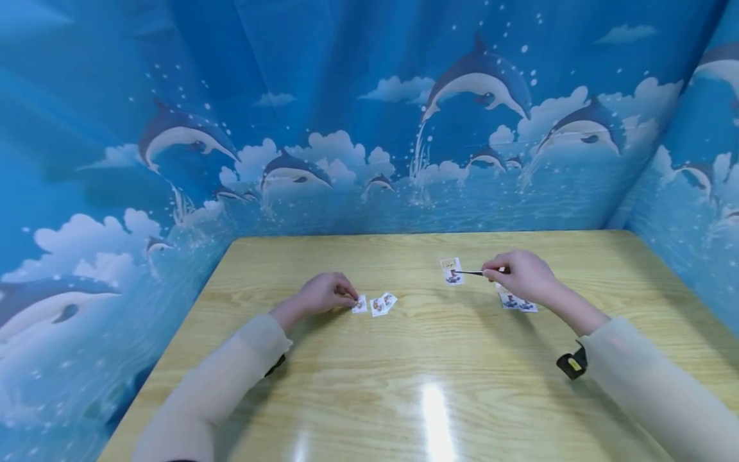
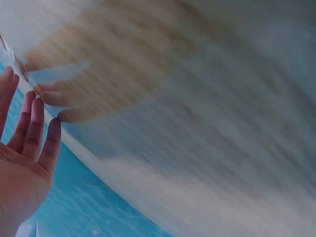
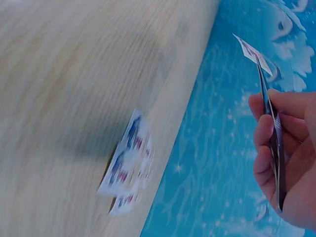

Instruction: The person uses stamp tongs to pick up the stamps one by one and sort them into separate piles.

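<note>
My right hand (image 1: 522, 274) grips a pair of dark metal tweezers (image 3: 272, 123) between thumb and curled fingers. At the tweezers' tips hangs a small white picture card (image 1: 452, 272), raised off the table in the right wrist view. Several similar cards (image 1: 518, 301) lie overlapping on the table below that hand. On the left, my left hand (image 1: 324, 294) rests its fingertips at the edge of a small picture card (image 1: 360, 304). Its fingers (image 2: 33, 129) are loosely extended, tips on the tabletop in the left wrist view. Just right of it lie two overlapping cards (image 1: 383, 303).
The glossy wooden table (image 1: 369, 378) reflects light near its front. A blue curtain (image 1: 346, 96) printed with dolphins hangs behind it and along both sides. A black strap piece with a yellow mark (image 1: 573, 363) sticks out below the right sleeve.
</note>
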`<state>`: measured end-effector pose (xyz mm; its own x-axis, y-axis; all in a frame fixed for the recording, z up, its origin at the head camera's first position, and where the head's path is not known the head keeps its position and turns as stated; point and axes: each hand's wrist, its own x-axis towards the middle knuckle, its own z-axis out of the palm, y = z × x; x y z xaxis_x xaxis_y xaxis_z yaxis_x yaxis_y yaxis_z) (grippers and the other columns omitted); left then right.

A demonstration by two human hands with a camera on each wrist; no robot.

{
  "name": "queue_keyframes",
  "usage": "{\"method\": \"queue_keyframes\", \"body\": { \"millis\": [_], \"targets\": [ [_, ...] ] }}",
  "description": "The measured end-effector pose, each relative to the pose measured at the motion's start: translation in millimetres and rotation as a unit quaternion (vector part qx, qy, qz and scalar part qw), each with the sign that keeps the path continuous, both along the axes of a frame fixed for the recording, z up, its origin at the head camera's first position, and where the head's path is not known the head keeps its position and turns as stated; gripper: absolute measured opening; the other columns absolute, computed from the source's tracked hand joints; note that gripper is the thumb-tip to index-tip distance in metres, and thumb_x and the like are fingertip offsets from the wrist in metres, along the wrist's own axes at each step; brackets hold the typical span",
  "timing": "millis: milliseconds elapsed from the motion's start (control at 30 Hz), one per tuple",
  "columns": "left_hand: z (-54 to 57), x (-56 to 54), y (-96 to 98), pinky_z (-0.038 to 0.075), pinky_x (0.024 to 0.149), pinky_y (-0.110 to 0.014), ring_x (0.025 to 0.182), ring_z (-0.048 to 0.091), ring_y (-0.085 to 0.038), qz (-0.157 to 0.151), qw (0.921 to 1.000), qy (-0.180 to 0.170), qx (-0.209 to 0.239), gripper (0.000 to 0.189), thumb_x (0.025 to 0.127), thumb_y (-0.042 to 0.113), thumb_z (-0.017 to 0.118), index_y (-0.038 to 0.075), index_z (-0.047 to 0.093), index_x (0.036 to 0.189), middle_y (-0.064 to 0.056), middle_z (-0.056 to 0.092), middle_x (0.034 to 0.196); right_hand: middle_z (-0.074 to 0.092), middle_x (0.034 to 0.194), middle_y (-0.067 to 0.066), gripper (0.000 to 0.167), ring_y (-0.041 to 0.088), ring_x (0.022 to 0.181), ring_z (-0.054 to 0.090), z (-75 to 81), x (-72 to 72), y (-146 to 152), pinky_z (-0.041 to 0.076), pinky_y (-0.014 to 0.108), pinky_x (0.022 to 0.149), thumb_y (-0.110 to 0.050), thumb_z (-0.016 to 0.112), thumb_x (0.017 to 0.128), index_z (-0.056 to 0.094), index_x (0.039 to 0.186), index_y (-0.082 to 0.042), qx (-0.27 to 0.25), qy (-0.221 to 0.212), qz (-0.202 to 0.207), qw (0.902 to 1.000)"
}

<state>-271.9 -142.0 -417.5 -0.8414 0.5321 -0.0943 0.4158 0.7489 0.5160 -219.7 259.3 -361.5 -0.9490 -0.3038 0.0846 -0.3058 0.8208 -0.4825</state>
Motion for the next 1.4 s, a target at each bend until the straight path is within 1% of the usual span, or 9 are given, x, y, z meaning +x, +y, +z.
{"method": "queue_keyframes", "body": {
  "millis": [133, 267, 367, 533, 667, 833, 1100, 1300, 1400],
  "targets": [
    [-4.5, -0.7, 0.3, 0.048, 0.083, -0.034, 0.09, 0.058, -0.011, 0.005, 0.9999, 0.007, -0.012, 0.005, 0.085, 0.026, 0.076, 0.025, 0.077, 0.09, 0.009, 0.061, 0.095, 0.067, 0.079, 0.004, 0.022, 0.014, 0.057, 0.046, 1.0, 12.0, 19.3, 0.036, 0.032, 0.052, -0.014, 0.063, 0.095, 0.072, 0.107, 0.002, -0.005, 0.007, -0.007, 0.9999],
    [-5.5, -0.2, 1.8, 0.048, 0.083, -0.034, 0.09, 0.058, -0.011, 0.004, 0.9998, 0.01, -0.019, 0.004, 0.085, 0.026, 0.077, 0.027, 0.076, 0.088, 0.01, 0.06, 0.096, 0.068, 0.081, 0.007, 0.026, 0.015, 0.057, 0.046, 0.1, 23.3, 40.2, 0.036, 0.031, 0.051, -0.017, 0.061, 0.097, 0.07, 0.11, 0.004, -0.013, 0.001, -0.026, 0.9996],
    [-5.4, 0.2, 2.8, 0.047, 0.082, -0.034, 0.089, 0.058, -0.011, 0.005, 0.9996, 0.012, -0.023, 0.004, 0.084, 0.026, 0.077, 0.027, 0.076, 0.088, 0.01, 0.06, 0.096, 0.07, 0.088, 0.01, 0.03, 0.015, 0.059, 0.049, -2.6, 31.0, 56.6, 0.038, 0.031, 0.051, -0.018, 0.059, 0.098, 0.068, 0.112, 0.007, -0.014, -0.006, -0.04, 0.9991],
    [-4.3, 0.7, 3.3, 0.048, 0.082, -0.034, 0.09, 0.058, -0.011, 0.005, 0.9996, 0.012, -0.026, 0.004, 0.085, 0.026, 0.077, 0.026, 0.076, 0.088, 0.01, 0.06, 0.096, 0.069, 0.085, 0.008, 0.033, 0.014, 0.057, 0.049, -7.9, 42.2, 84.8, 0.038, 0.03, 0.048, -0.019, 0.057, 0.1, 0.066, 0.115, 0.009, -0.007, -0.022, -0.057, 0.9981],
    [-3.1, 0.8, 2.2, 0.048, 0.083, -0.034, 0.09, 0.058, -0.012, 0.004, 0.9996, 0.013, -0.025, 0.004, 0.085, 0.025, 0.077, 0.026, 0.076, 0.089, 0.009, 0.06, 0.097, 0.069, 0.083, 0.006, 0.034, 0.016, 0.056, 0.051, -12.4, 47.4, 105.5, 0.039, 0.029, 0.046, -0.019, 0.056, 0.1, 0.065, 0.113, 0.011, -0.001, -0.041, -0.064, 0.9971],
    [-3.2, -0.2, 0.4, 0.048, 0.082, -0.035, 0.09, 0.058, -0.012, 0.006, 0.9996, 0.013, -0.025, 0.004, 0.085, 0.025, 0.077, 0.026, 0.076, 0.089, 0.009, 0.06, 0.097, 0.066, 0.08, 0.004, 0.033, 0.017, 0.056, 0.05, -17.4, 48.5, 124.4, 0.039, 0.029, 0.047, -0.018, 0.056, 0.1, 0.066, 0.111, 0.012, 0.001, -0.066, -0.068, 0.9955],
    [-3.2, -1.8, 2.4, 0.048, 0.083, -0.035, 0.091, 0.058, -0.013, 0.008, 0.9996, 0.011, -0.024, 0.004, 0.085, 0.025, 0.077, 0.026, 0.076, 0.089, 0.008, 0.06, 0.097, 0.063, 0.075, 0.001, 0.03, 0.012, 0.05, 0.042, -27.1, 40.6, 140.9, 0.035, 0.028, 0.044, -0.011, 0.057, 0.096, 0.065, 0.114, 0.012, 0.011, -0.099, -0.061, 0.9931],
    [-3.7, -2.4, 3.8, 0.048, 0.084, -0.035, 0.091, 0.058, -0.013, 0.007, 0.9995, 0.016, -0.027, 0.004, 0.084, 0.025, 0.078, 0.026, 0.076, 0.088, 0.008, 0.061, 0.096, 0.06, 0.068, -0.002, 0.032, 0.011, 0.048, 0.038, -33.4, 35.2, 143.6, 0.033, 0.028, 0.044, -0.017, 0.059, 0.096, 0.066, 0.112, 0.01, 0.03, -0.108, -0.059, 0.992],
    [-4.6, -2.0, 3.9, 0.048, 0.085, -0.035, 0.092, 0.059, -0.013, 0.005, 0.9995, 0.015, -0.026, 0.004, 0.085, 0.025, 0.077, 0.025, 0.076, 0.089, 0.008, 0.061, 0.097, 0.062, 0.069, 0.0, 0.033, 0.012, 0.051, 0.041, -36.0, 34.4, 143.7, 0.035, 0.029, 0.048, -0.019, 0.06, 0.096, 0.067, 0.111, 0.009, 0.042, -0.101, -0.057, 0.9924]
  ]
}}
